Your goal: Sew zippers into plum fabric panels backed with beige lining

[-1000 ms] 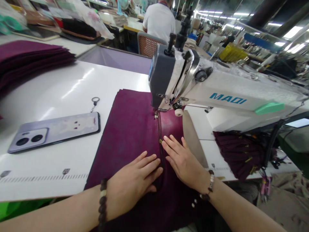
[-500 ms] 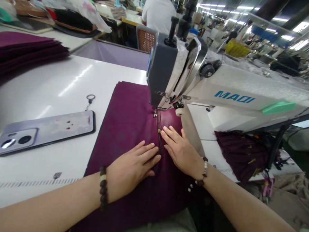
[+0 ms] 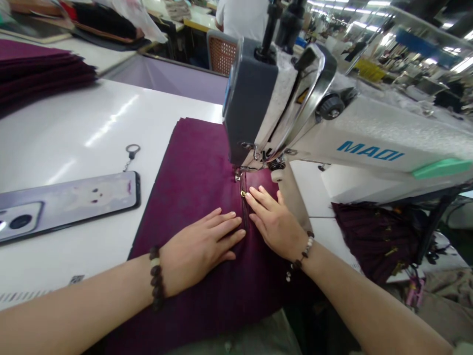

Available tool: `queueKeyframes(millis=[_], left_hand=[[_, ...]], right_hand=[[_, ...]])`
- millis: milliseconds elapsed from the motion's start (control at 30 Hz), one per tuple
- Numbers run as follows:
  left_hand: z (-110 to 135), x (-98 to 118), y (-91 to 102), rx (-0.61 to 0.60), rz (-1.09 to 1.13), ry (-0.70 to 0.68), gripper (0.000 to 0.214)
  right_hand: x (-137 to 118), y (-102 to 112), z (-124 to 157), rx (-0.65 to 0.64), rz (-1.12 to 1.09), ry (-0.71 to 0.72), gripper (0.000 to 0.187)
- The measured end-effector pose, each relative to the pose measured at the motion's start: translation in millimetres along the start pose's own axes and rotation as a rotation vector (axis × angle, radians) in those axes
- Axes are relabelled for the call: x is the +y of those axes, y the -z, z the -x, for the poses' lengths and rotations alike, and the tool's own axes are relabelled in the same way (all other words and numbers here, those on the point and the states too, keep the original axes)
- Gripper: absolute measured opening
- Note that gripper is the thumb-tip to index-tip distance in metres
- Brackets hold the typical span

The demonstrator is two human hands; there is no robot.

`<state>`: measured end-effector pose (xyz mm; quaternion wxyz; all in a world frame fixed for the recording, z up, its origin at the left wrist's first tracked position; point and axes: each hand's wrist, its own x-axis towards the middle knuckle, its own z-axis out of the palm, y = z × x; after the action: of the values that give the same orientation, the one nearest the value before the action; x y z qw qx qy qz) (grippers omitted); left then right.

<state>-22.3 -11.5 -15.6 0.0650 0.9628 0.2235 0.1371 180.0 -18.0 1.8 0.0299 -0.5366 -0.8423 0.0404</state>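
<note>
A maroon fabric panel [image 3: 192,182] lies under the presser foot [image 3: 238,174] of a white and grey sewing machine [image 3: 254,103]. A zipper [image 3: 244,212] runs down the panel towards me, with a gold zipper pull [image 3: 243,194] just in front of the foot. My left hand [image 3: 203,241] lies flat on the fabric left of the zipper, fingers stretched out. On the other side, my right hand [image 3: 275,222] rests flat too, its fingertips beside the zipper pull. The needle's tip is too small to make out.
At the left lie a phone [image 3: 74,202] with a key ring [image 3: 132,150] and a stack of maroon fabric [image 3: 40,74]. More maroon pieces with gold pulls [image 3: 373,241] sit right, below the machine arm. A person in white [image 3: 242,19] sits beyond.
The fabric and both hands have shifted slightly towards the machine, and the zipper pull is nearer the presser foot. The view has moved a little as well.
</note>
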Motion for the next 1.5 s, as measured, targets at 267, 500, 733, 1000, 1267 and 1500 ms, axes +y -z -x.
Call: queueKeyframes(millis=[267, 500, 733, 1000, 1267, 1500], left_hand=[[-10.0, -20.0, 4.6, -0.022, -0.025, -0.007, 0.032], [-17.1, -36.5, 9.0, -0.043, -0.024, -0.027, 0.032], [-21.9, -53.6, 9.6, -0.017, -0.006, -0.068, 0.034], [-28.0, -65.9, 12.2, -0.01, -0.01, -0.117, 0.035], [-24.5, -71.5, 8.9, 0.013, 0.004, -0.121, 0.048], [-24.2, -73.8, 8.6, -0.002, 0.023, -0.119, 0.046]], right_hand=[[14.3, 1.8, -19.8, 0.033, -0.051, 0.032, 0.042], [25.9, 2.3, -33.4, 0.021, -0.124, 0.05, 0.043], [33.6, 3.3, -45.6, 0.013, -0.121, 0.057, 0.041], [45.2, 1.2, -57.0, -0.05, -0.114, 0.088, 0.037], [17.7, 14.9, -57.1, -0.008, -0.102, -0.062, 0.038], [15.8, 13.6, -58.4, -0.028, -0.192, -0.125, 0.035]])
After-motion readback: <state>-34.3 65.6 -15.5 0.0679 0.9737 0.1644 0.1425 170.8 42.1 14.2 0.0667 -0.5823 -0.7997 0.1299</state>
